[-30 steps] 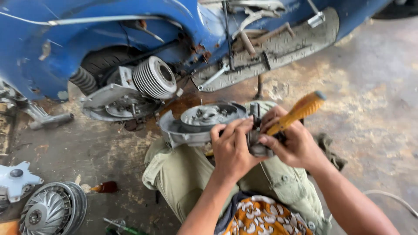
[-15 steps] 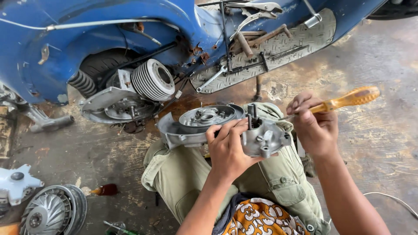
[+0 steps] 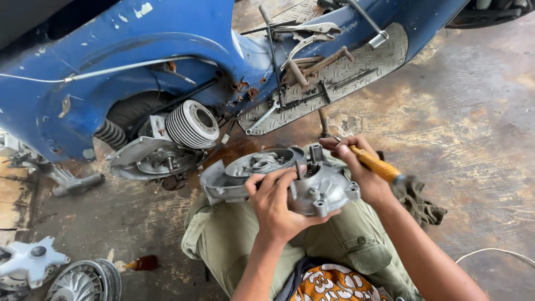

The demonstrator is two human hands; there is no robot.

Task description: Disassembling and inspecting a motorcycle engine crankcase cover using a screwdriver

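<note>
Clearly grimy grey engine casing (image 3: 323,192)

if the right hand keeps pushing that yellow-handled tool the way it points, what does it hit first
Probably the grey engine casing that the left hand steadies; the right hand aims the screwdriver toward its top, though depth is unclear.

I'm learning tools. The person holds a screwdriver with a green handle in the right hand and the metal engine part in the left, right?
Almost. The head view shows the screwdriver handle is yellow-orange, not green. The right hand holds it; the left hand holds the metal engine part.
</note>
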